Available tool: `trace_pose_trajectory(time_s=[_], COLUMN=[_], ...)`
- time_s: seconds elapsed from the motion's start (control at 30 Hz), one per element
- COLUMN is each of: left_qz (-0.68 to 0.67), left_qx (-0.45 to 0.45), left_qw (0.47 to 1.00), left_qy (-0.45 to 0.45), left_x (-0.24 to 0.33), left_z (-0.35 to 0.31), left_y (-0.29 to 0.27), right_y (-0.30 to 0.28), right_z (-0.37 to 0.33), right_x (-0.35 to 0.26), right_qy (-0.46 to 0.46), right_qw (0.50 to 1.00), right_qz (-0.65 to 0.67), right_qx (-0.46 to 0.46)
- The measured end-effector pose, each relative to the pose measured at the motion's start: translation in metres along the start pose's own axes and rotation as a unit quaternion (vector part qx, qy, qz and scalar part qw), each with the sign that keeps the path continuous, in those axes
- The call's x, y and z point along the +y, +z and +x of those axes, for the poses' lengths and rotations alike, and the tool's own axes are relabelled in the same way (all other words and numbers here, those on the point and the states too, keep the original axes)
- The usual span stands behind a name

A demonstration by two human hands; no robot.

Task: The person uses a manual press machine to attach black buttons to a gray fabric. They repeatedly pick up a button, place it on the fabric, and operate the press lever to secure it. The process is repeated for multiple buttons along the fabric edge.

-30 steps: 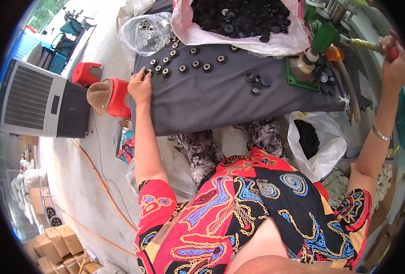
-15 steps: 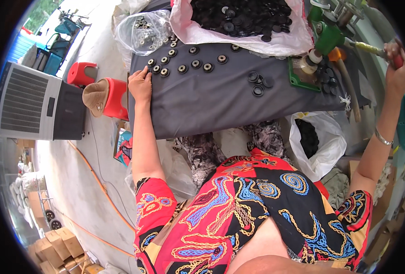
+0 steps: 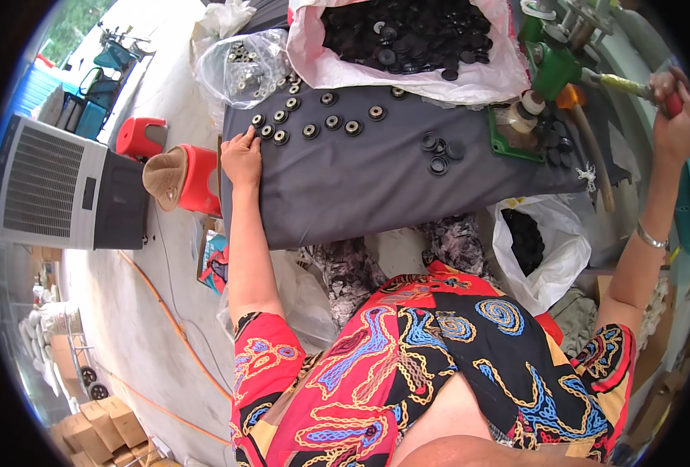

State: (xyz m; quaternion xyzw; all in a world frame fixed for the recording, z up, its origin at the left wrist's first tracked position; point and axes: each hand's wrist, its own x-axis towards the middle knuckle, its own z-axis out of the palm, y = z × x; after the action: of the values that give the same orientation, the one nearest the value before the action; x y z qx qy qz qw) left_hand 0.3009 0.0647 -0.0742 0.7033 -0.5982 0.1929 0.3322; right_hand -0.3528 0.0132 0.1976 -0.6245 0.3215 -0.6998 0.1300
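Note:
My left hand (image 3: pixel 241 159) rests at the table's left edge, fingers drawn together, the tips beside a small black wheel with a metal centre (image 3: pixel 258 121). Whatever lies between those fingertips is too small to make out. Several more such wheels (image 3: pixel 333 122) are spread to its right. Far to the right, my right hand (image 3: pixel 674 117) is wrapped around the red-ended lever handle (image 3: pixel 629 85) of a green hand press (image 3: pixel 553 68). Under the press, a pale cylindrical part (image 3: pixel 521 118) stands above its green base (image 3: pixel 503 146).
Black rings (image 3: pixel 437 165) lie mid-table. A white sack of black discs (image 3: pixel 407 39) and a clear bag of metal parts (image 3: pixel 245 68) sit at the back. A hammer (image 3: pixel 590 140) lies beside the press. Below the table edge is another white bag (image 3: pixel 563 233); red stools (image 3: pixel 198 180) stand left.
The whole view has shifted slightly. Both hands keep their places, the left by the wheels and the right on the lever handle.

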Motion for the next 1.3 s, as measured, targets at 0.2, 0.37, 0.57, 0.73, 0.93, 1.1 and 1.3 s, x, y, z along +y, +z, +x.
trace_pose_trajectory(time_s=[0.2,0.37,0.57,0.73,0.93,1.1,1.3], left_qz=[-0.100,-0.351,-0.434,-0.400,-0.399,-0.420,-0.437], left_qx=[0.054,-0.050,-0.138,-0.119,-0.133,-0.150,-0.106], left_qw=[0.992,0.934,0.885,0.901,0.900,0.891,0.884], left_qy=[-0.053,0.043,0.099,0.118,0.113,0.087,0.129], left_x=[0.040,0.257,0.392,0.429,0.440,0.432,0.415], left_z=[0.002,0.004,-0.015,-0.007,0.002,0.002,-0.003], left_y=[-0.008,-0.008,0.047,0.069,0.083,0.086,0.072], right_y=[0.008,0.031,0.043,0.035,0.029,0.022,0.014], right_z=[-0.011,0.007,0.025,0.022,-0.002,-0.053,-0.179], right_x=[0.011,-0.016,-0.008,-0.007,-0.013,-0.013,0.029], right_qy=[-0.150,0.031,0.059,0.057,0.030,-0.043,-0.208], right_qw=[0.966,0.997,0.995,0.994,0.995,0.995,0.978], right_qz=[-0.209,0.056,0.070,0.087,0.091,0.089,0.022], right_qx=[-0.024,0.035,0.047,0.044,0.040,0.007,-0.029])
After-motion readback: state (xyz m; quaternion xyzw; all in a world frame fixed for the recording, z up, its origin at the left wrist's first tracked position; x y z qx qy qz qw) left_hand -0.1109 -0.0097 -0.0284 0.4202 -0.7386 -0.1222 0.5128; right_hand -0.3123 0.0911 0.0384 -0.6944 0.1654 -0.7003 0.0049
